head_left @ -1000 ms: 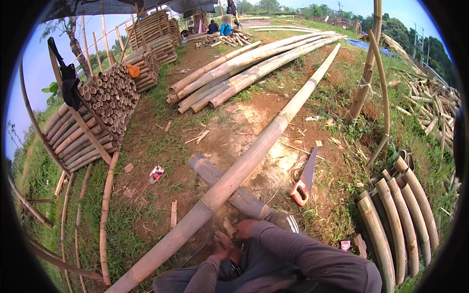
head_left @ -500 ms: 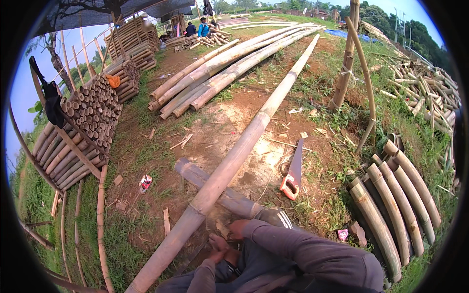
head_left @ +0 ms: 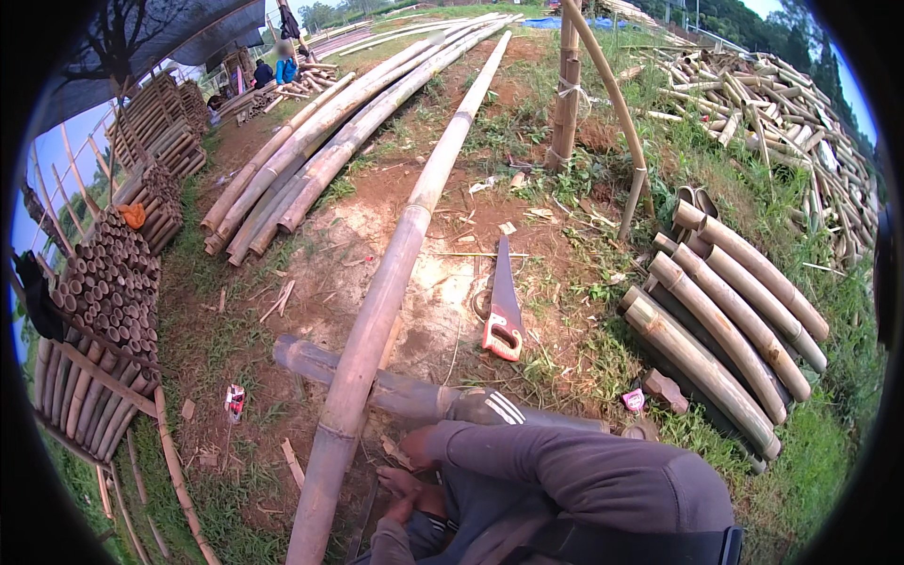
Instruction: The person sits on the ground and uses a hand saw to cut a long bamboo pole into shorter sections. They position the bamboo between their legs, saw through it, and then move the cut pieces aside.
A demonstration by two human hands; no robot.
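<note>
My right hand (head_left: 417, 447) is low in front of me, fingers curled, by a flat brown scrap (head_left: 394, 454). Whether it holds the scrap I cannot tell. My left hand (head_left: 400, 509) is closed beside a bare foot (head_left: 400, 481), its grip mostly hidden. Close to it a thin dark strip (head_left: 362, 524) slants along the ground. A long bamboo pole (head_left: 391, 268) rests across a shorter, thicker bamboo log (head_left: 419, 395), just ahead of my hands. My striped knee lies over that log. Farther ahead, a handsaw (head_left: 503, 306) with an orange-red handle lies on the dirt.
Long bamboo poles (head_left: 330, 155) lie at far left, beyond a stack of cut bamboo (head_left: 113, 282). At right are several thick bamboo lengths (head_left: 720, 330) and a heap of offcuts (head_left: 753, 113). An upright post (head_left: 565, 104) stands ahead. People (head_left: 284, 68) sit in the distance.
The whole view has swung to the right, so the pole, handsaw and stacks sit farther left. My hands stay low beside the foot; the bamboo log shows no clear movement.
</note>
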